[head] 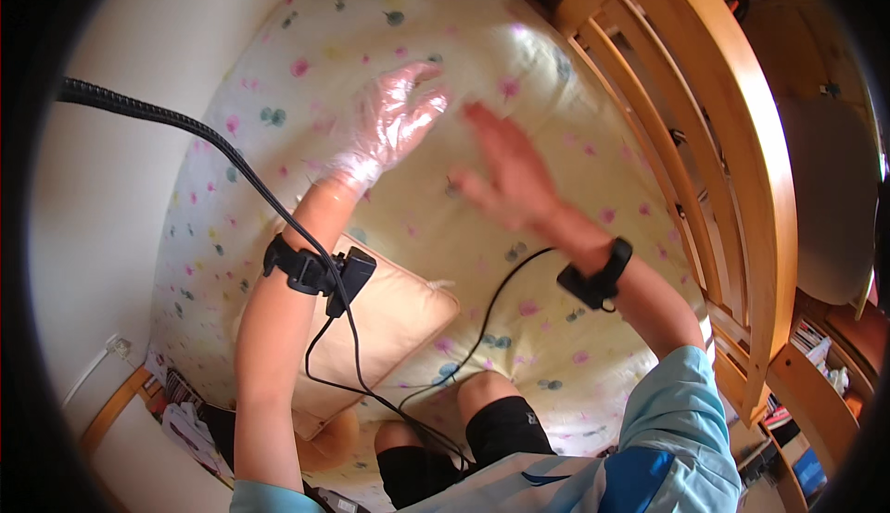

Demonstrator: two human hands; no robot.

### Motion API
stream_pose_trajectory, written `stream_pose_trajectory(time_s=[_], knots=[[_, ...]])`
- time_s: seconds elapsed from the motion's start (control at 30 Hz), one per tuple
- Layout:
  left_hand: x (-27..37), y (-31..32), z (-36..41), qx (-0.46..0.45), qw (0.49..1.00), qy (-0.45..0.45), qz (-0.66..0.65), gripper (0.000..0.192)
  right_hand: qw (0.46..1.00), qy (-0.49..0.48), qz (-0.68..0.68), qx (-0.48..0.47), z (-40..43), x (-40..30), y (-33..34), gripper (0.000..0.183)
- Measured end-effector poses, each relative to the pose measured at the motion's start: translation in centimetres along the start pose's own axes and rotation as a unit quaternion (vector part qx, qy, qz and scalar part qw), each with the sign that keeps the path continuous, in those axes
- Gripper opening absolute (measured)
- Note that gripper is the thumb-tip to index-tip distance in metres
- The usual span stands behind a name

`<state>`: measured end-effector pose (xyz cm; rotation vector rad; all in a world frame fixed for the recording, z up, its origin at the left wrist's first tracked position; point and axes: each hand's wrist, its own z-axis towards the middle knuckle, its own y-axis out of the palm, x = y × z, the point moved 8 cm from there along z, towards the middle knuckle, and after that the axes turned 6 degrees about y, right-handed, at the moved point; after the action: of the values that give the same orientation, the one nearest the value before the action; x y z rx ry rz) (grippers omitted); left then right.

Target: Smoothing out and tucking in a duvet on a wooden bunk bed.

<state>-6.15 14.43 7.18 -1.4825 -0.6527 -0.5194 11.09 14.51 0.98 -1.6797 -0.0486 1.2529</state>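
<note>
A thin clear plastic glove (334, 148) covers my left hand (400, 113), which hovers over the bed with its fingers a little bent and the thumb apart. Nothing shows in its grip. My right hand (514, 169) is bare and blurred, to the right of the gloved one, its fingers spread and holding nothing. The two hands do not touch. Below them lies a pale sheet (417, 186) printed with pink and green flowers. Under my left forearm rests a peach-coloured pillow (389, 318).
A wooden slatted bed rail (758, 165) runs along the right side, and a white wall (97, 249) stands on the left. Black straps with small boxes (351, 280) sit on both forearms. Black cables (229, 151) cross my left arm and trail over the bed.
</note>
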Motion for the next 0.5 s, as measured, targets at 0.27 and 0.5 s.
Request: stream_pose_trajectory(time_s=[0.27,0.5], knots=[[-3.0,7.7,-4.8,-0.003,0.959,0.075,0.273,0.050,0.968,-0.008,-0.252,0.010,-5.1,11.6,-3.5,0.065],[-6.1,10.0,-6.3,-0.089,0.903,-0.039,0.419,0.082,0.929,0.242,-0.232,0.157,-3.1,20.4,-7.6,0.077]])
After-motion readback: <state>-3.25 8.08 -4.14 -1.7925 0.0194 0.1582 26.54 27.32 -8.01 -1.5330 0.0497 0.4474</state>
